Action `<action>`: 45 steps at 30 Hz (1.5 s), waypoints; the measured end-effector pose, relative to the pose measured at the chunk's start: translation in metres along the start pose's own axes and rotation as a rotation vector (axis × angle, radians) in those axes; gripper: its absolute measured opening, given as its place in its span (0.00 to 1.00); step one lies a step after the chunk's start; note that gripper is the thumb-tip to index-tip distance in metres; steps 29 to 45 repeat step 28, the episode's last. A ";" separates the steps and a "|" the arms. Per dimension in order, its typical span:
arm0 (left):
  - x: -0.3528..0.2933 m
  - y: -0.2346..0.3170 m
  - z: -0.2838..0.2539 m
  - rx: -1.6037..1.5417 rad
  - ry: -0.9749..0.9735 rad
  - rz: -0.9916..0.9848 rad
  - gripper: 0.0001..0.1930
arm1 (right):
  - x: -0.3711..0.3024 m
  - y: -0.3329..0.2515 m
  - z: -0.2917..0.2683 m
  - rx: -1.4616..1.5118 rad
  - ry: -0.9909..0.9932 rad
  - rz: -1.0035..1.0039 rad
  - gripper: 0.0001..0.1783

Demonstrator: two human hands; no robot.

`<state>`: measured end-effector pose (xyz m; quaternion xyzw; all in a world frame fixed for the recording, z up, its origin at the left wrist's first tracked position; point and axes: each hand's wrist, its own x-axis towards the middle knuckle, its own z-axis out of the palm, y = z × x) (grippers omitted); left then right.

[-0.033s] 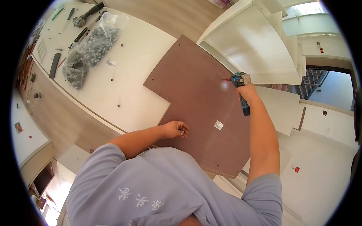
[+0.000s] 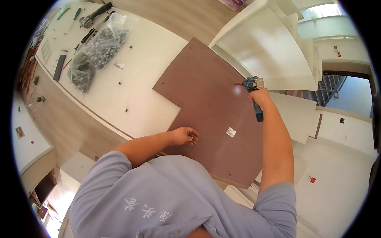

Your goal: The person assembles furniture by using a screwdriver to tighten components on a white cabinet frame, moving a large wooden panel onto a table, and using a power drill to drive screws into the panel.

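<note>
My right hand (image 2: 260, 96) grips a blue and black cordless drill (image 2: 252, 83), its reddish tip pointing left over the far right part of a brown panel (image 2: 206, 91). A bright spot of light falls on the panel near that tip. Whether the tip touches the panel I cannot tell. Low over the panel's near left part, my left hand (image 2: 185, 136) is closed, its fingers curled round something small that is mostly hidden. The panel has a notch in its left side, several small holes near its edges and a white label (image 2: 231, 132).
Left of the panel lies a large white board (image 2: 147, 59) with a clear bag of small fittings (image 2: 105, 45), an angle grinder (image 2: 89, 20), a screwdriver (image 2: 77, 14) and a dark bar (image 2: 59, 67). A white cabinet box (image 2: 258, 47) stands close beyond the drill.
Both hands and the drill keep their places. The surroundings are shifted very slightly in the picture, as with a small head movement.
</note>
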<state>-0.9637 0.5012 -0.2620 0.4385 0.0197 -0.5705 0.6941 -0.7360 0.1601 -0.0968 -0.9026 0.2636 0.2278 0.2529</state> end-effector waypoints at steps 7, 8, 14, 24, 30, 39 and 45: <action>-0.051 0.018 0.003 -0.066 0.054 0.063 0.20 | -0.005 0.000 -0.001 0.067 -0.017 -0.046 0.07; -0.059 0.025 0.004 -0.064 0.078 0.085 0.20 | -0.006 0.002 -0.003 0.037 -0.005 -0.071 0.08; -0.069 0.039 -0.012 -0.379 0.362 0.309 0.15 | -0.045 0.014 0.001 -0.126 0.095 -0.261 0.14; -0.054 0.061 -0.068 -0.824 0.683 0.571 0.09 | -0.222 -0.030 0.083 0.718 -0.475 -0.263 0.25; -0.053 0.067 -0.064 -0.851 0.662 0.612 0.12 | -0.218 -0.036 0.098 0.620 -0.516 -0.297 0.30; -0.053 0.067 -0.064 -0.851 0.662 0.612 0.12 | -0.218 -0.036 0.098 0.620 -0.516 -0.297 0.30; -0.053 0.067 -0.064 -0.851 0.662 0.612 0.12 | -0.218 -0.036 0.098 0.620 -0.516 -0.297 0.30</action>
